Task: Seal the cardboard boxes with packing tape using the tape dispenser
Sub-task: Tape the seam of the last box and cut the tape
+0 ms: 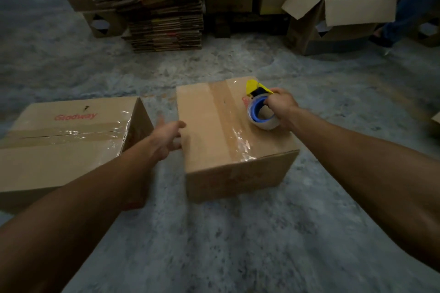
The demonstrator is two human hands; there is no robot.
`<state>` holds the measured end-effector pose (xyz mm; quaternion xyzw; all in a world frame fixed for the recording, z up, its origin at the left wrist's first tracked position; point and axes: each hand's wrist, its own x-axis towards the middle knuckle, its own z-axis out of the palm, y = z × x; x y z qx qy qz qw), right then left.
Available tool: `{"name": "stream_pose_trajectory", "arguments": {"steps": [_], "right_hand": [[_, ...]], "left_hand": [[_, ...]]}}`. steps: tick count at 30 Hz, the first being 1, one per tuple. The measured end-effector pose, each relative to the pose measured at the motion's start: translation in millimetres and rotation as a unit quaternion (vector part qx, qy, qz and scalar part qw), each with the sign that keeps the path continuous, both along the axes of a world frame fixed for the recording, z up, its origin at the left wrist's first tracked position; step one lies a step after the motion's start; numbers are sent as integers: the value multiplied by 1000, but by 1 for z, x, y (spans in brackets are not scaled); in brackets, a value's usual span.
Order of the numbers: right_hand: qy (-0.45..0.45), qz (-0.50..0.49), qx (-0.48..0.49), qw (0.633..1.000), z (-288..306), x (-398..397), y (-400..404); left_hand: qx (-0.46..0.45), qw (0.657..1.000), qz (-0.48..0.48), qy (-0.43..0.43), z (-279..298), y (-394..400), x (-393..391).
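A closed cardboard box (pixel 209 131) stands on the floor in the middle, with a strip of clear tape running along its top seam and over the near edge. My right hand (pixel 282 107) grips a tape dispenser (pixel 260 108) with a yellow head and a blue-cored roll, resting on the box's top right part. My left hand (pixel 167 138) is at the box's left edge, fingers spread, touching its side. A second, larger taped box (pixel 64 140) printed "Goodway" lies to the left.
A tall stack of flattened cartons (pixel 164 5) stands at the back. An open, empty carton (pixel 338 14) sits at the back right, with more boxes behind. A person's leg and sandal (pixel 390 28) show at the far right. The floor is mottled grey concrete.
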<state>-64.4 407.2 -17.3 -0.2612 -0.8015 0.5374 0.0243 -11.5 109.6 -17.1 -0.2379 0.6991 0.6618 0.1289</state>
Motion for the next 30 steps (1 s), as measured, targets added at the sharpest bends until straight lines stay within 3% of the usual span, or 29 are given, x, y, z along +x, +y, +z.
{"name": "stream_pose_trajectory", "arguments": {"steps": [3, 7, 15, 18, 20, 22, 23, 24, 27, 30], "right_hand": [[13, 1, -35, 999, 19, 27, -27], [-5, 29, -61, 998, 26, 28, -43], [95, 46, 0, 994, 22, 19, -49], [114, 113, 60, 985, 25, 13, -62], [141, 205, 124, 961, 27, 15, -73], [173, 302, 184, 919, 27, 17, -83], [180, 340, 216, 898, 26, 17, -88], [179, 370, 249, 877, 28, 18, -94], [196, 435, 306, 824, 35, 21, -109], [224, 445, 297, 815, 43, 25, -115]], "left_hand": [[-68, 997, 38, 29, -3, -30, -11], [-107, 986, -52, -116, -5, -34, 5], [-56, 998, 18, -22, -18, -29, 8], [-69, 997, 9, -23, -15, -30, 5], [-150, 989, 4, 0, -14, -34, 1], [-305, 951, -8, 54, -11, -38, -5], [-337, 938, 2, 82, -9, -38, -7], [-315, 943, 7, 108, -5, -38, -9], [-18, 997, 6, 71, 6, -29, -10], [158, 987, 30, 18, 10, -32, -11]]}}
